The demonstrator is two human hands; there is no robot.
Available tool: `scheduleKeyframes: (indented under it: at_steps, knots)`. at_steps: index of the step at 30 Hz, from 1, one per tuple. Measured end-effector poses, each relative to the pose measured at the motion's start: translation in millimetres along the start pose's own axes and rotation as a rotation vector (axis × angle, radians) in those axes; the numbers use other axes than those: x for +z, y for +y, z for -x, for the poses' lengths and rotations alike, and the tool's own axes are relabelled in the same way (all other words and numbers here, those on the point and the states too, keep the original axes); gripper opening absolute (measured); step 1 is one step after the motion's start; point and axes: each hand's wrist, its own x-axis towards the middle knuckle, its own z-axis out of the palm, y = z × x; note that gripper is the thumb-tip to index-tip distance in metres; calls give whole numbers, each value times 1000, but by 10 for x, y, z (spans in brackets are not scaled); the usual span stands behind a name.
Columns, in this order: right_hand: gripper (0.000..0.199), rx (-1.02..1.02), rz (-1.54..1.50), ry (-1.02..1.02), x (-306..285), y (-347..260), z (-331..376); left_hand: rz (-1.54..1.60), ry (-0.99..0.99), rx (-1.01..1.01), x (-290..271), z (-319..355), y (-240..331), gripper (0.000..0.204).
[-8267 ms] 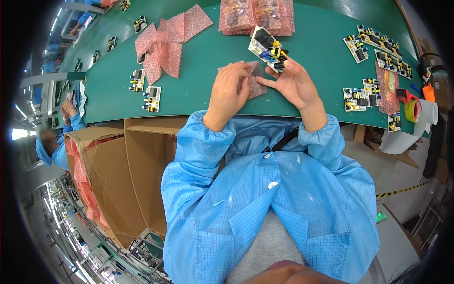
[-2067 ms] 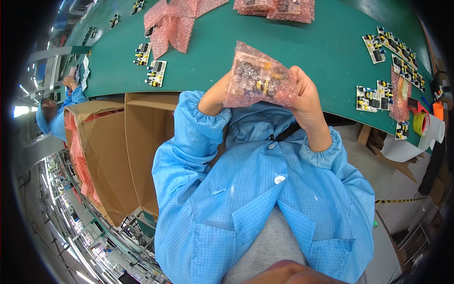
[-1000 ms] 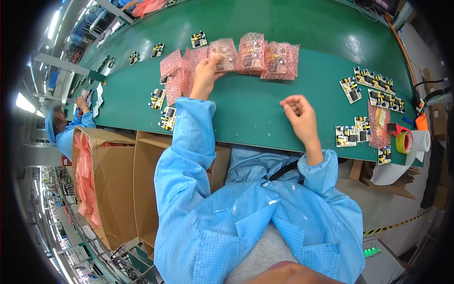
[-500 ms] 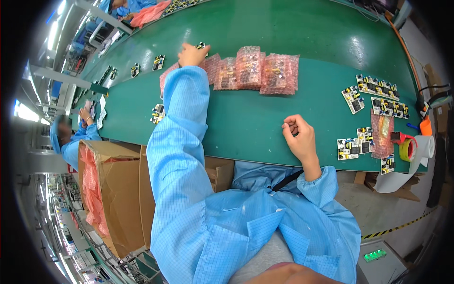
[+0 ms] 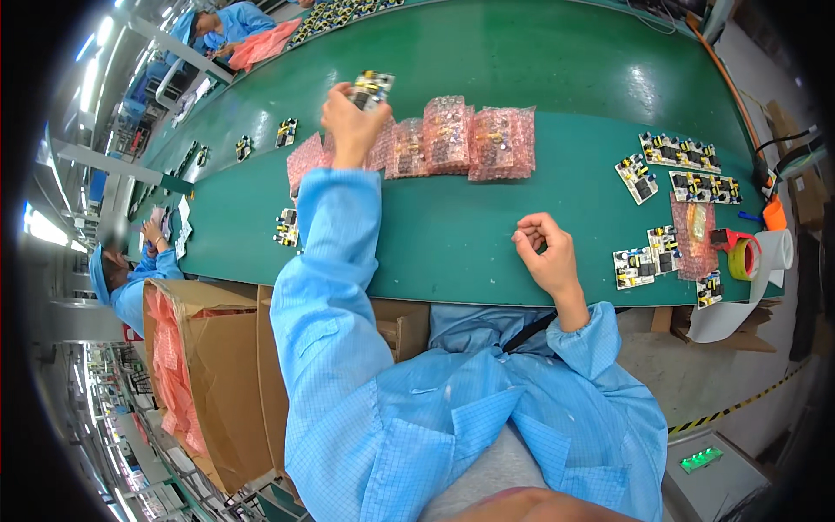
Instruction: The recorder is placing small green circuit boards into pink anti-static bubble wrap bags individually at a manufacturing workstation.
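Note:
My left hand (image 5: 352, 129) is stretched out over the far side of the bench, closed on the edge of a small circuit board (image 5: 373, 88) with yellow and black parts. Just below and beside it lies a row of pink bubble-wrap packs (image 5: 446, 132), with boards showing through several of them. My right hand (image 5: 551, 256) hovers near the bench's front edge, its fingers curled in with nothing visible in them. A loose circuit board (image 5: 287, 228) lies left of my left sleeve.
More circuit boards (image 5: 680, 153) lie at the right, around a pink bubble-wrap sheet (image 5: 694, 235). Beside them stands a tape dispenser (image 5: 739, 258) with yellow tape. A cardboard box (image 5: 222, 374) holding pink wrap stands at the left. Co-workers (image 5: 130, 270) sit farther left and beyond.
My left hand has lifted the circuit board, which now shows more fully above the fingers. My right hand has stayed nearly in place. The view has shifted slightly.

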Motion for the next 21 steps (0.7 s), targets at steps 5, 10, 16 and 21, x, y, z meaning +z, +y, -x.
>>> scheduleKeyframes:
  at_steps: [5, 10, 16, 21]
  knots:
    - [58, 103, -669, -153, -64, -2, -27, 416, -256, 472, -753, 1175, 744, 74]
    - [48, 158, -670, -266, 89, 10, 44, 471, -448, 657, -849, 1740, 1008, 75]
    - [31, 245, -549, -239, 74, 16, 122, 571, -606, 653, -891, 1828, 840, 80]
    - [28, 271, -470, -205, 102, -67, 95, 268, -295, 334, -987, 1662, 241, 67]
